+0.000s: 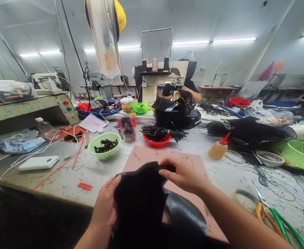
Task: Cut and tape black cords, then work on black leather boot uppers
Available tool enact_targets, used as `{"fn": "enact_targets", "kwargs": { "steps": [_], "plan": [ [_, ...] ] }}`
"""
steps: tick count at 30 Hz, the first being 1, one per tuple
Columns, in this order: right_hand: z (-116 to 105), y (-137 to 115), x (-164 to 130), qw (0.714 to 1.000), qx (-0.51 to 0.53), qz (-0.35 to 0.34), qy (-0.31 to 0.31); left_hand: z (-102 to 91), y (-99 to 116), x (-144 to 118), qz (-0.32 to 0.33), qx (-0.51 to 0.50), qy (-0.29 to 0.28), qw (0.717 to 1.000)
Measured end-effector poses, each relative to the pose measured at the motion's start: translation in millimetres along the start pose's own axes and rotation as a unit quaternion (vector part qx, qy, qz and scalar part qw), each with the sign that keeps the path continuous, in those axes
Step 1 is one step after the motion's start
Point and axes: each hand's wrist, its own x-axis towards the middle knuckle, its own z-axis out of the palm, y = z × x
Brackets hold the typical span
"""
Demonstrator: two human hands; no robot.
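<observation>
Head view looks down on both hands gripping a black fabric piece (141, 200) held just above the near edge of the desk (71, 180). Left hand (105, 207) is closed on the piece's left side, thumb pressed against its front near the top corner; right hand (184, 174) pinches the upper right edge, fingers curled over the rim. The fabric hangs between the two hands and lies over a pink cutting mat (152, 155) – its lower part runs out of the bottom of the picture, so its full shape cannot be told. A darker, shiny curved piece (185, 216) shows beneath it at the right, partly covered. Beyond the mat stand a green basket (104, 147) with small black parts, a red bowl (157, 140) of black strips and a glue bottle (218, 148) with a red nozzle. Scissors (276, 216) with orange and green handles lie near the right forearm – cut off at the edge. A blurred container (127, 129) stands behind the basket; its label cannot be read.
</observation>
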Motion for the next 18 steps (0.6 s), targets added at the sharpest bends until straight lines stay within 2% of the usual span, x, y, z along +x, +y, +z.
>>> {"fn": "enact_targets", "kwargs": {
  "steps": [8, 13, 18],
  "plan": [
    [6.3, -1.1, 7.3, 1.0, 0.014, 0.016, 0.007, -2.0, 2.3, 0.8, -0.003, -0.016, 0.009, 1.0],
    [9.4, -6.5, 12.4, 1.0, -0.005, 0.005, 0.022, -1.8, 4.2, -0.6, 0.002, -0.016, 0.006, 1.0],
    [10.8, -12.6, 14.7, 0.999, -0.021, 0.023, 0.025, -2.3, 5.2, -3.1, 0.006, -0.016, 0.001, 1.0]
  ]
}}
